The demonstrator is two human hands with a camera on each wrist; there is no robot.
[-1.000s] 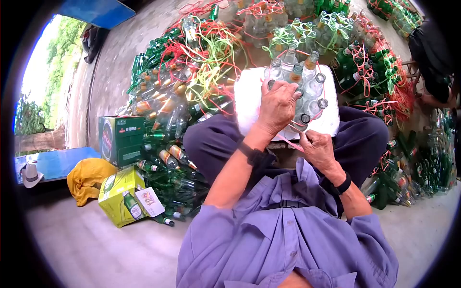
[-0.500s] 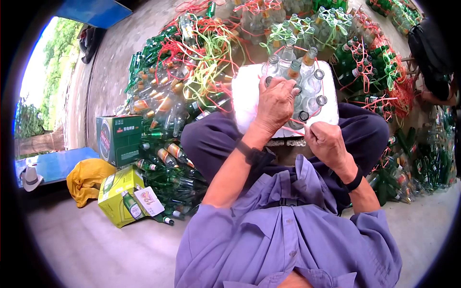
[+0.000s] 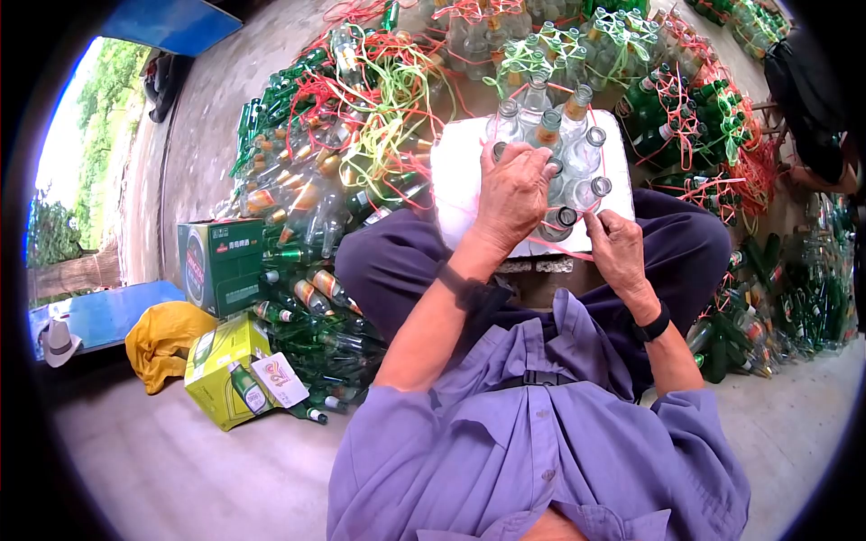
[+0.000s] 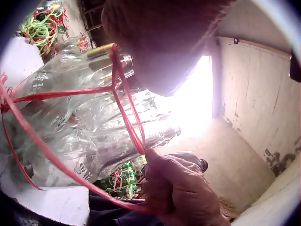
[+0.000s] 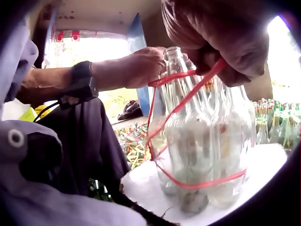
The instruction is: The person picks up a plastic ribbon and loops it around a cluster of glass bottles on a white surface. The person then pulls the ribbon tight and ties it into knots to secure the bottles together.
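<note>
A bunch of clear glass bottles [image 3: 583, 159] stands upright on a white block [image 3: 462, 180] between the person's knees. Red plastic strapping [image 5: 207, 182] runs round their lower bodies and up past the necks. The left hand [image 3: 507, 197] lies over the near-left bottle tops, its fingers curled about a neck; its underside is mostly hidden. On the near right, the right hand [image 3: 621, 254] pinches a strand of red strap between thumb and forefinger, close by a bottle mouth. In the left wrist view, this strand stretches taut from a bottle neck to the right hand [image 4: 181, 188], and another strand runs into its palm.
Loose bottles and tangled red and green strapping [image 3: 397, 86] heap up on the left. Strapped bundles of bottles [image 3: 541, 59] stand beyond the block and at right. A green carton [image 3: 221, 266], a yellow-green carton [image 3: 225, 370] and a yellow cloth [image 3: 162, 343] lie left.
The right hand has moved forward from below the bottles to beside the near-right bottle mouth, drawing the red strap with it. The left hand keeps its place on the bottle tops.
</note>
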